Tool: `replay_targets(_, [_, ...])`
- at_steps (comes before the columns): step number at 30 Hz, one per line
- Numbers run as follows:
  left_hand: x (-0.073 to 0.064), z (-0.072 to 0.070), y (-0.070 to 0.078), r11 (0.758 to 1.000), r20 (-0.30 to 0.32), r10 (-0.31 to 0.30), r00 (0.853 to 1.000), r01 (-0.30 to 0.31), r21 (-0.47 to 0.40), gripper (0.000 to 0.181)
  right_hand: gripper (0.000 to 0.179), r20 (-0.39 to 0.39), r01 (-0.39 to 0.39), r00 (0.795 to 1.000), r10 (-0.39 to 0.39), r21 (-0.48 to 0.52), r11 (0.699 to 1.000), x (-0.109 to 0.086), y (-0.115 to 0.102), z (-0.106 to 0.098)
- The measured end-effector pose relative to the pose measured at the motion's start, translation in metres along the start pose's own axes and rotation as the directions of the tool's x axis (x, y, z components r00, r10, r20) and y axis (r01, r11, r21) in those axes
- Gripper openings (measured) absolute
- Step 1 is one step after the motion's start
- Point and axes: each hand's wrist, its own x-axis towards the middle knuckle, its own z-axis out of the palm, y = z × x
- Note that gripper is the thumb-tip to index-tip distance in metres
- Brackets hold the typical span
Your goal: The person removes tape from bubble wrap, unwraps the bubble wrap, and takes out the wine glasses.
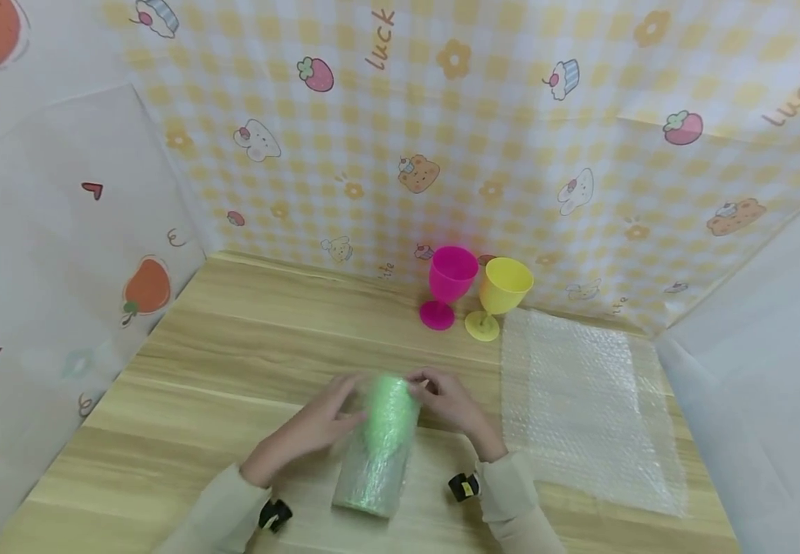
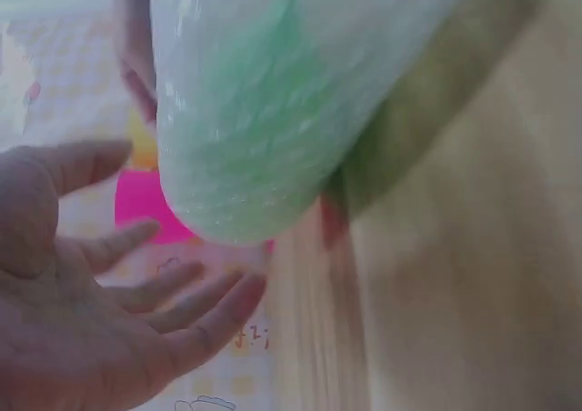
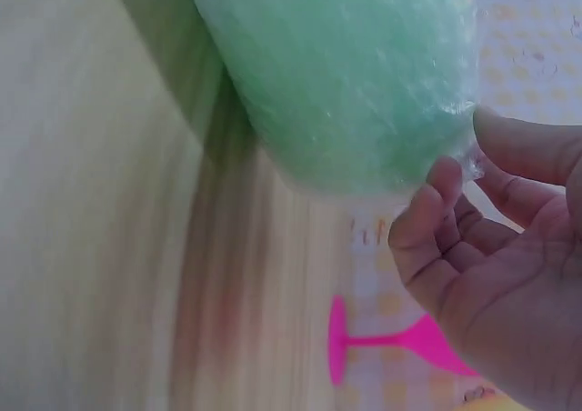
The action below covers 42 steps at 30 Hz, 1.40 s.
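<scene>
A green goblet (image 2: 264,93) shows blurrily through the bubble wrap (image 1: 372,469) rolled around it. The roll lies in front of the person, its rounded green end toward the back wall. My right hand (image 1: 447,396) pinches the edge of the wrap at that far end, thumb on one side and curled fingers on the other, as the right wrist view shows. Beside the roll's left side, my left hand (image 1: 320,415) has its fingers spread; in the left wrist view the palm and fingers (image 2: 214,320) stand apart from the wrap.
A pink goblet (image 1: 452,277) and a yellow goblet (image 1: 505,286) stand upright near the back wall. Right of them, a flat sheet of bubble wrap (image 1: 580,408) lies on the wooden table (image 1: 234,331). Patterned cloth (image 1: 372,138) covers the back wall.
</scene>
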Motion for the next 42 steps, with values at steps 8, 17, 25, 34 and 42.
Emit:
replay_targets(8, [0.028,0.009,-0.002,0.989,0.064,0.123,0.990,-0.128,0.077,0.059,0.021,-0.196,-0.007,0.981,0.003,-0.018,1.000,-0.001,0.019,0.027])
replay_targets(17, [0.040,0.027,0.008,0.978,0.070,0.072,0.995,-0.085,0.193,0.061,0.017,-0.325,0.079,0.936,-0.135,-0.178,0.981,-0.022,0.028,0.038])
replay_targets(25, [0.041,0.025,0.012,0.987,0.078,0.053,0.996,-0.065,0.148,0.061,0.018,-0.368,0.064,0.915,-0.168,-0.279,0.958,-0.022,0.020,0.045])
replay_targets(34, [0.040,0.018,0.000,0.998,0.083,0.040,0.996,-0.044,0.038,0.060,0.006,-0.347,0.063,0.911,-0.223,-0.415,0.907,-0.013,0.011,0.050])
replay_targets(42, [0.040,0.015,-0.002,0.999,0.093,0.041,0.995,-0.042,0.017,0.061,0.006,-0.301,0.044,0.934,-0.194,-0.442,0.896,-0.009,0.009,0.046])
